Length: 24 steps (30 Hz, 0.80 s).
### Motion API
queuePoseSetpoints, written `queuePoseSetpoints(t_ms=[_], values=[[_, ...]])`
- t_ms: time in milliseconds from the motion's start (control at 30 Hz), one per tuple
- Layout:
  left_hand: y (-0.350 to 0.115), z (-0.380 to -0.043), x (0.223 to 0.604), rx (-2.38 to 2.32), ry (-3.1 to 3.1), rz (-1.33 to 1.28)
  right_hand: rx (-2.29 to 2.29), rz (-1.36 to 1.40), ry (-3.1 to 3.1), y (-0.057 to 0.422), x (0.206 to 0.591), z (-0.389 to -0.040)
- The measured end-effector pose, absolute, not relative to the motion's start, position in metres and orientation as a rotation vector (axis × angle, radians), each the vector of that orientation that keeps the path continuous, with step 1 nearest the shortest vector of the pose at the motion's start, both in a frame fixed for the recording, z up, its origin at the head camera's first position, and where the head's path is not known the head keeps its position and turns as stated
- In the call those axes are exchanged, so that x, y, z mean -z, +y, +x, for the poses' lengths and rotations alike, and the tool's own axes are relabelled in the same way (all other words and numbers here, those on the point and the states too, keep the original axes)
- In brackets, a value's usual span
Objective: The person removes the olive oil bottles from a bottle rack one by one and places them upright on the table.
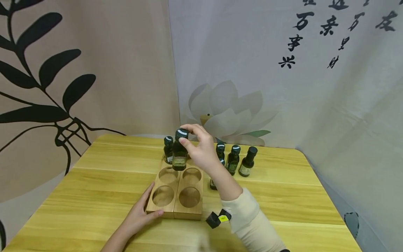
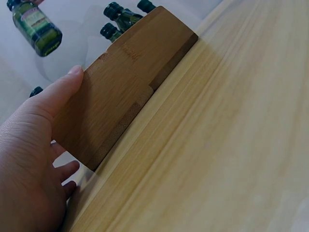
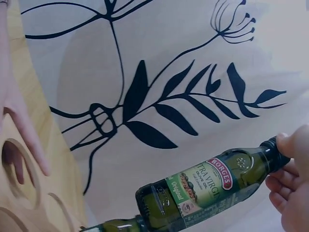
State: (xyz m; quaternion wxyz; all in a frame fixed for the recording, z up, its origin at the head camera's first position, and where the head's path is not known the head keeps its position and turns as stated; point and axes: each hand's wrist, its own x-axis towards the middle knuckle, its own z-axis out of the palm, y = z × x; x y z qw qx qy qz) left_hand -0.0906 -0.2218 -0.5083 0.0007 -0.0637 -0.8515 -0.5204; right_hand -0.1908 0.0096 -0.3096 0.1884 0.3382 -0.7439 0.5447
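Observation:
My right hand (image 1: 203,148) pinches the dark cap of a small green olive oil bottle (image 1: 180,155), holding it upright above the wooden holder (image 1: 172,214). A "Borges" label shows on this bottle in the right wrist view. Round recesses fill the holder's top, and another olive oil bottle (image 1: 168,150) stands at its back left. My left hand (image 1: 140,211) rests on the holder's near left corner. Its thumb lies against the front face, with straight fingers along the left side. In the left wrist view the thumb (image 2: 60,94) touches the front face; part of the fingers is hidden.
To the right of the holder stand several more dark-capped bottles (image 1: 233,161), partly hidden by my right forearm. A small black block (image 1: 213,219) with a yellow tag is beside the right sleeve. Printed cloth (image 1: 132,70) hangs behind the table (image 1: 283,203).

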Motion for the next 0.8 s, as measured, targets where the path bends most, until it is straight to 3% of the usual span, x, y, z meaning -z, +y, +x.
queuePoseSetpoints(t_ms=[800], values=[[-0.221, -0.091, 0.509, 1.627, -2.673, -0.210, -1.485, 0.869, -2.031, 0.078, 0.282, -0.193]])
